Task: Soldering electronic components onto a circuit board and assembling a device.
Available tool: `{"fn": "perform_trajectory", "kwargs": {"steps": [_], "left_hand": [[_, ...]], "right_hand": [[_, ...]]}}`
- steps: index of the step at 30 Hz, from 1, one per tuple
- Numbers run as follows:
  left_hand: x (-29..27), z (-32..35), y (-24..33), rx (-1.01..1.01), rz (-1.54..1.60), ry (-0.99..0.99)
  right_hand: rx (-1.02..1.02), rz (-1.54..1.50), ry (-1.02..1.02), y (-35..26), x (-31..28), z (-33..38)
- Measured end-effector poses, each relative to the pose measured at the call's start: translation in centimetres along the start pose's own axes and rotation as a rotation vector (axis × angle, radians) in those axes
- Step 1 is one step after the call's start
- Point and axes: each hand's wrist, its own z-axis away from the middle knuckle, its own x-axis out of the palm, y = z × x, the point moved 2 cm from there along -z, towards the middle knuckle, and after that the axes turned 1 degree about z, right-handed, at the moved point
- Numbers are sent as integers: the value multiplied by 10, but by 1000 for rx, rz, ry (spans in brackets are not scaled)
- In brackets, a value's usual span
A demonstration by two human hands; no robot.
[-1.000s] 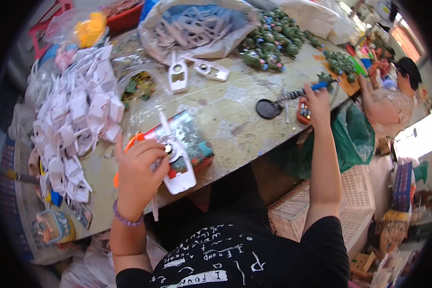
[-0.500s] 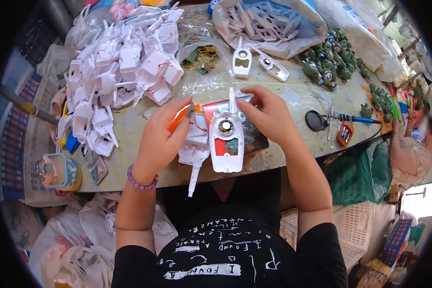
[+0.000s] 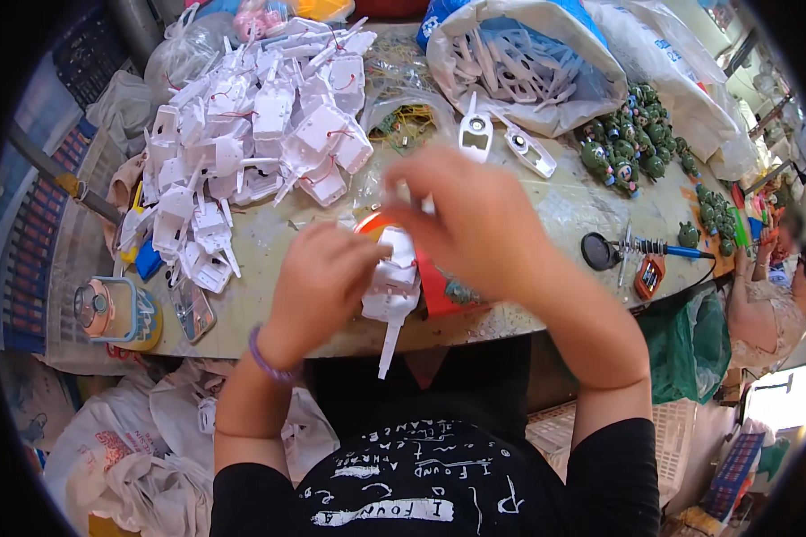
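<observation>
Left hand (image 3: 322,288): fingers bent and close together at the left side of the white casing; whether they pinch it I cannot tell.
Right hand (image 3: 473,224): above the far part of the red box, fingers curled and blurred; I cannot tell whether they hold anything.
White casing (image 3: 392,294): near the middle of the table (image 3: 546,210), between the left hand and the box, its thin stem pointing nearward past the table edge.
Red box (image 3: 441,297): just right of the casing, partly hidden under the right hand and forearm.
Orange piece (image 3: 372,222): curved, just beyond the casing, between the hands.
Far left: a heap of white casings (image 3: 273,116) with red wires.
Far middle: two white frames (image 3: 530,152) lying near an open sack (image 3: 530,118) of similar parts.
Far right: green figures (image 3: 631,139) in a cluster; a co-worker (image 3: 763,309) sits beyond.
Right: a blue-handled soldering iron (image 3: 690,251) and a black dish (image 3: 600,251).
Near left: a lidded jug (image 3: 143,315) beside a phone (image 3: 192,311).
</observation>
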Motion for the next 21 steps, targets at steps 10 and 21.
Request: {"fn": "perform_trajectory", "kwargs": {"steps": [10,21], "left_hand": [[17,41,42,56,-48,-91],[58,99,43,-974,1361,-264]], "right_hand": [[-478,85,169,-23,38,115],[-382,123,125,-28,60,129]]}}
